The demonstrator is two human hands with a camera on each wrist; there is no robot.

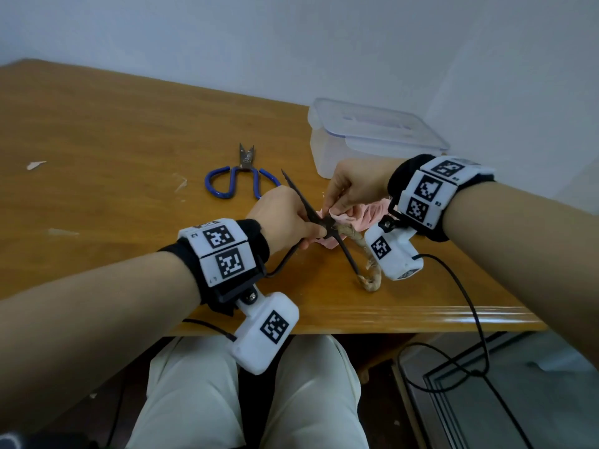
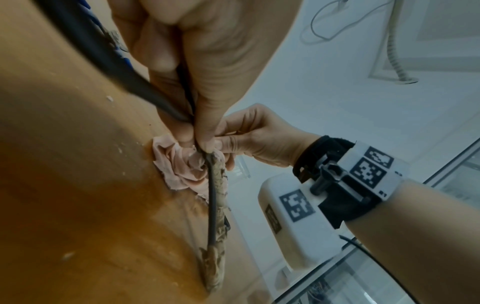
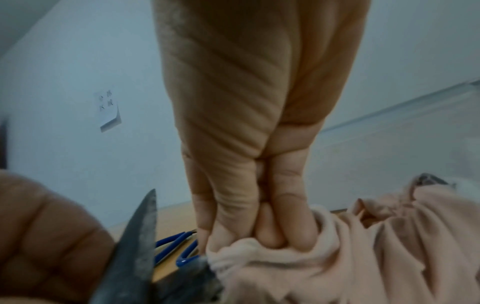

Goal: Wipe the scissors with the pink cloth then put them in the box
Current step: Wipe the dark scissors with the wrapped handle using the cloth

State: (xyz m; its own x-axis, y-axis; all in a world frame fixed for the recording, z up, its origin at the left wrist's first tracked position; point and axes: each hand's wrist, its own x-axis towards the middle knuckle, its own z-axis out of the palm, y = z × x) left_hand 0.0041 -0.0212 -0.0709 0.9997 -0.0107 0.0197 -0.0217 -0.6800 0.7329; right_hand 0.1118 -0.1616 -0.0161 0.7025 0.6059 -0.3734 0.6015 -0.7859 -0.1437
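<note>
Mid-frame, left hand (image 1: 285, 215) grips the dark scissors (image 1: 348, 257), hiding their pivot; right hand (image 1: 353, 186) pinches the pink cloth (image 1: 372, 215), half hidden behind the wrist.

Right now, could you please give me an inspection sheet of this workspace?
Surface: wooden table, pale flecks and scuffs.
Job's things: dark scissors held open above the table, one handle cloth-wrapped; pink cloth bunched at their pivot; clear box at the far right, lid on.
Clutter: blue-handled scissors lying flat.
Grippers: left hand grips the dark scissors; right hand pinches the pink cloth.
Cables: black cable hangs off the table edge from the right wrist camera.
Surroundings: white wall; glass panel on the lower right.
</note>
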